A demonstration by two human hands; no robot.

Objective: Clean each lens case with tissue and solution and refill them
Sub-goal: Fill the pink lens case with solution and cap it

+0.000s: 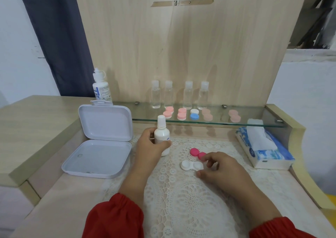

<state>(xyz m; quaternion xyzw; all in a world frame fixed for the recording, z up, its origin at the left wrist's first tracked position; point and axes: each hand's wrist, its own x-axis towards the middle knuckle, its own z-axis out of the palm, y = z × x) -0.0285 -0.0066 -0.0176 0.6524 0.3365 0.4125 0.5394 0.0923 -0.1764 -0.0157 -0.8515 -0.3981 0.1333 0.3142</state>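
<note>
Your left hand (151, 143) grips a small white solution bottle (161, 135), fingers and thumb curled round its body; the bottle stands upright with its base on the lace mat (183, 201), cap on. Your right hand (221, 167) hovers low over the mat with fingers loosely bent; its fingertips touch the nearer of two pink caps (198, 153), and whether they actually pinch it you cannot tell from this view. The thumb lies just beside the open white lens case (191, 165), which sits flat on the mat with both wells uncovered. The two pink caps lie touching each other, just behind the case. On the glass shelf (254, 118) behind the mat: four clear bottles (179, 96) in a row, upright, caps on; in front of them a row of closed lens cases (181, 114), mostly pale pink, one with white and blue caps. A larger solution bottle (101, 86) stands at the shelf's left end. An open white box (101, 143) rests left of the mat, lid raised. A tissue pack (263, 150) lies at right, one sheet pulled up.
</note>
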